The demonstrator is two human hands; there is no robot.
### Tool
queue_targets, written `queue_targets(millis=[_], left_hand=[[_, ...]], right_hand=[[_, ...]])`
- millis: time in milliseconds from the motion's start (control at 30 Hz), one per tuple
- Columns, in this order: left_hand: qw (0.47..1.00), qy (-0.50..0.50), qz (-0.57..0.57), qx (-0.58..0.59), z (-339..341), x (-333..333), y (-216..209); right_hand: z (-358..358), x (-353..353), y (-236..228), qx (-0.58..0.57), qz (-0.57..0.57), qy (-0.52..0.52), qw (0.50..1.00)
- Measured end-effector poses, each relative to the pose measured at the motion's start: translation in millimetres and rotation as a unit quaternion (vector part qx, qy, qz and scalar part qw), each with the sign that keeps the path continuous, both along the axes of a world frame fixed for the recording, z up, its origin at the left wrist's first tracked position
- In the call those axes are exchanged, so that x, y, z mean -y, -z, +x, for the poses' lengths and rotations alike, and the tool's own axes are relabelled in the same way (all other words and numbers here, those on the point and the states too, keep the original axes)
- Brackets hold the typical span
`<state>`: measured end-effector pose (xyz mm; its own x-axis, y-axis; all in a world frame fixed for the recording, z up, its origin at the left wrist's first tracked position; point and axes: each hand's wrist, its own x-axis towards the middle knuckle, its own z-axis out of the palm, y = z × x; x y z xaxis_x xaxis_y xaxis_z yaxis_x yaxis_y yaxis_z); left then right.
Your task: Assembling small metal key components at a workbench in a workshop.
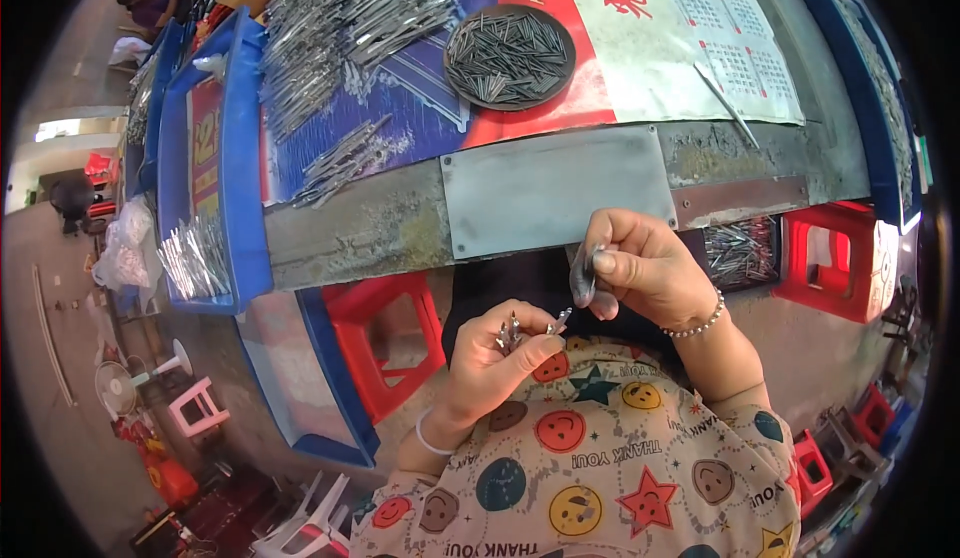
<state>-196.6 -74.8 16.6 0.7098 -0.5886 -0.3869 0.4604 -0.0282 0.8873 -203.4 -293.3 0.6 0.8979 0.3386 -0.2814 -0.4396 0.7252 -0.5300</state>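
Note:
My left hand point(505, 358) is closed around several thin metal rods point(512, 333), their shiny pointed ends sticking up between thumb and fingers. Just above and to its right, my right hand point(645, 268) is pinched, thumb against fingers, and the fingertips look dark grey. Whatever lies in that pinch is too small to make out. Both hands are over my lap, in front of a bare metal plate point(560, 193) fixed at the bench's near edge. Farther back on the bench, a round dark bowl point(573, 53) holds many short dark metal pins point(510, 53).
Long silvery rods point(310, 48) are heaped at the bench's far left, with a smaller bunch point(345, 163) nearer. Blue trays point(255, 158) flank the bench, another blue tray point(885, 128) at right. A slim rod point(727, 106) lies on the calendar sheet point(700, 28). Red stools point(395, 343) stand below.

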Motion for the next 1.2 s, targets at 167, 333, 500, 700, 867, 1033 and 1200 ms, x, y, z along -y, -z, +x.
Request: queue_targets(millis=[167,333,500,700,867,1033,1200], left_hand=[[1.0,0.008,0.006,0.008,-3,1,4],[0.998,0.005,0.018,0.056,-5,0,6],[0.984,0.026,0.049,0.17,0,-2,5],[0.968,0.028,0.047,0.244,3,-2,9],[0.966,0.021,0.038,0.256,2,-5,10],[0.965,0.022,0.033,0.259,2,-7,14],[0.963,0.028,0.034,0.265,4,-8,16]], right_hand=[[-2,6,-4,-0.012,0.0,-0.02,1.0],[-11,10,-11,0.029,-0.135,-0.055,0.989],[-13,12,-22,0.117,-0.244,-0.083,0.959],[-15,7,-29,0.107,-0.237,-0.087,0.962],[-12,3,-27,0.1,-0.234,-0.07,0.965],[-11,1,-23,0.099,-0.239,-0.082,0.962],[-10,1,-21,0.11,-0.243,-0.088,0.96]])
